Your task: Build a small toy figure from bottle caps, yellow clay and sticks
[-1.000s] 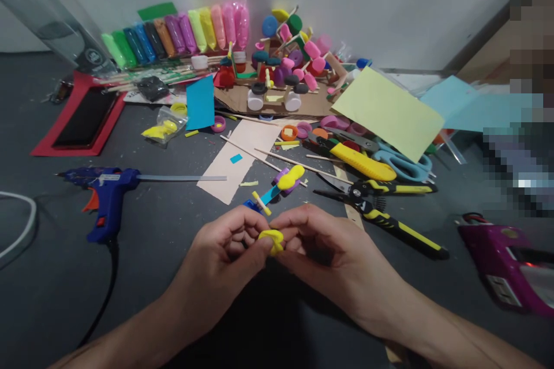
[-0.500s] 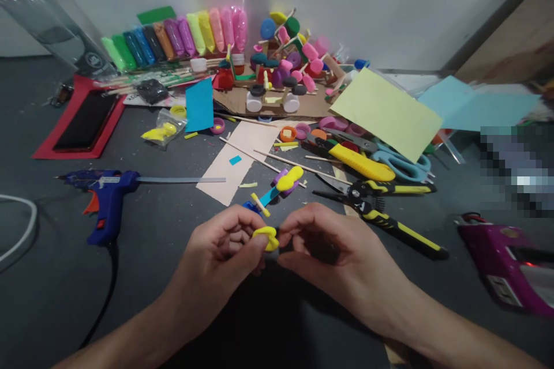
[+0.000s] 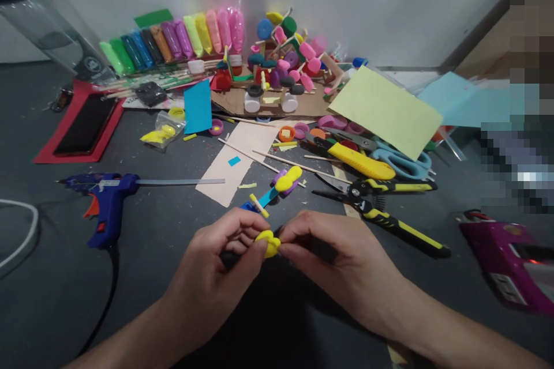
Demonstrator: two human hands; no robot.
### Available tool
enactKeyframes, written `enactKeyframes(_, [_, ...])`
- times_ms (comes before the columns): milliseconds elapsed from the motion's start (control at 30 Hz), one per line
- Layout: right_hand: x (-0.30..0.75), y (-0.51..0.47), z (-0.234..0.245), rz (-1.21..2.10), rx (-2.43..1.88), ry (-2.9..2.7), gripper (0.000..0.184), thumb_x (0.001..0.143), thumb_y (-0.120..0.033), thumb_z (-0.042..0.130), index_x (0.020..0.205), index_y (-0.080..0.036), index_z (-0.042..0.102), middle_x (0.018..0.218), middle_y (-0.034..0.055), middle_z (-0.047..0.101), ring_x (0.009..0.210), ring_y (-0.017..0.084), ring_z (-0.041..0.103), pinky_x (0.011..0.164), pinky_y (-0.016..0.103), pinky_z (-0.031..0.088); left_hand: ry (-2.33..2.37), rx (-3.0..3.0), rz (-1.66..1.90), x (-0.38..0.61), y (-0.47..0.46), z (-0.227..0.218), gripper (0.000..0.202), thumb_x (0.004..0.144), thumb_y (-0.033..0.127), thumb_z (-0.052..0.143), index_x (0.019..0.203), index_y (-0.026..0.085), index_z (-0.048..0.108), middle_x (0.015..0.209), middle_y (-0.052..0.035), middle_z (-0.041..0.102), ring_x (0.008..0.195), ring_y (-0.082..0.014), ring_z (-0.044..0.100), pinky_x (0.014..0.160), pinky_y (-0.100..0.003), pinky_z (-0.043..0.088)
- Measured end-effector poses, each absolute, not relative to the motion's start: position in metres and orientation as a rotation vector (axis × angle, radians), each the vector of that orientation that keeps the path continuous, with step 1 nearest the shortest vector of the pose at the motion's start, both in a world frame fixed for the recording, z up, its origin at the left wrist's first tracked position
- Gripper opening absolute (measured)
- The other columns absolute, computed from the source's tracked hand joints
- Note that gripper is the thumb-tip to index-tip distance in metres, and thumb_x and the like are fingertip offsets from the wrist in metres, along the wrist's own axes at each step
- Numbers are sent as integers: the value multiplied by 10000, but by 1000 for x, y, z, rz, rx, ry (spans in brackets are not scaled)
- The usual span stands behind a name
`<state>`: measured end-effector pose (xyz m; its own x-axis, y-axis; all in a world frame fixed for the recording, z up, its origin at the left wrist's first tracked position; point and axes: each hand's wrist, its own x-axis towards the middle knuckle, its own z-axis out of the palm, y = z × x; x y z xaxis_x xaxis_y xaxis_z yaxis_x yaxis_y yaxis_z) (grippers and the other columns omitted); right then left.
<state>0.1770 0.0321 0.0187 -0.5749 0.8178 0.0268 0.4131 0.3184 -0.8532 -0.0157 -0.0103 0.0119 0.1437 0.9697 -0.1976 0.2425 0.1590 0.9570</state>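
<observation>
A small lump of yellow modelling clay (image 3: 269,242) is pinched between the thumb and fingers of my left hand (image 3: 225,256). My right hand (image 3: 331,253) closes thumb and fingertips on the right edge of the same lump. Just beyond my fingers lies a small model made of a blue paper strip (image 3: 269,199), a short yellow-tipped stick (image 3: 259,206) and purple wheels. Another yellow clay piece (image 3: 289,179) sits on its far end. My left fingers partly hide the model's near end.
At the left lies a blue glue gun (image 3: 108,202) with its cord. To the right are wire strippers (image 3: 381,207), a yellow utility knife (image 3: 361,161) and blue scissors (image 3: 404,164). Farther back stand clay packets (image 3: 173,40) and small wheeled models (image 3: 272,95). A purple device (image 3: 506,259) lies far right.
My right thumb and fingertips have come together on the yellow clay, where they were apart beside it before. The clay is turned slightly and shows a more lobed shape.
</observation>
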Motion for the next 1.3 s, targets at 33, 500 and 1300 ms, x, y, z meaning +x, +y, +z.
enactKeyframes(33, [177, 32, 18, 1181, -1095, -2130, 101, 926, -223, 626, 848, -205, 688, 721, -24, 688, 614, 88, 595, 573, 188, 429, 1332, 1320, 835, -16, -10, 12, 133, 948, 290, 553, 973, 199, 648, 753, 11, 656, 642, -100, 590, 576, -188, 457])
enactKeyframes(500, [165, 38, 3, 992, -1215, -2115, 138, 879, -138, 637, 970, -204, 717, 714, -22, 714, 604, 105, 624, 579, 186, 426, 1653, 1339, 935, -21, -2, 14, 61, 874, 258, 596, 891, 217, 637, 759, 38, 660, 644, -86, 610, 579, -158, 472])
enactKeyframes(1300, [147, 41, 0, 1469, -1279, -1775, 131, 885, -246, 569, 785, -185, 627, 593, -53, 548, 524, 81, 441, 481, 196, 327, 1732, 1598, 844, -22, 6, 1, 91, 825, 174, 621, 856, 239, 676, 780, 57, 655, 662, -94, 559, 634, -218, 421])
